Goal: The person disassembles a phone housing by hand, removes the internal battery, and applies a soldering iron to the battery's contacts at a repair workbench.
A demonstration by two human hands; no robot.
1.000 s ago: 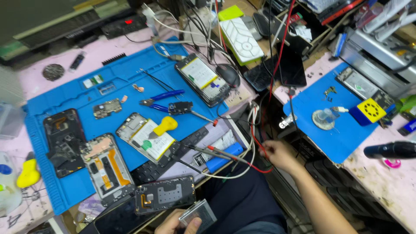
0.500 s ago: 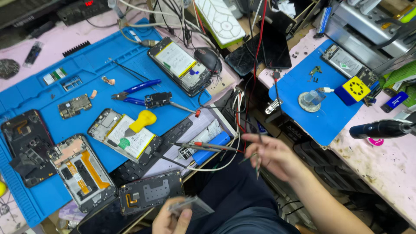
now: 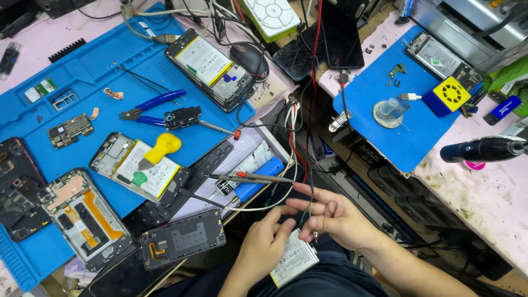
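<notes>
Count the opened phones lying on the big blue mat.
4: one at the mat's top edge, one under the yellow pry tool, one with orange flex at the lower left, one dark at the left edge. Others may be cut off.

The left hand (image 3: 264,247) is gripping a flat phone battery (image 3: 294,258) at six o'clock, above the lap. The right hand (image 3: 333,217) is pinching thin probe wires (image 3: 308,181) right over it — a metal tip is hanging just at the battery's upper edge. Two probes (image 3: 247,177) are lying at centre on a keyboard (image 3: 212,165). Opened phones (image 3: 137,168) and blue pliers (image 3: 154,105) are sitting on the blue mat (image 3: 93,66) toward ten o'clock — a dark handheld tool (image 3: 484,149) is resting at three o'clock.
</notes>
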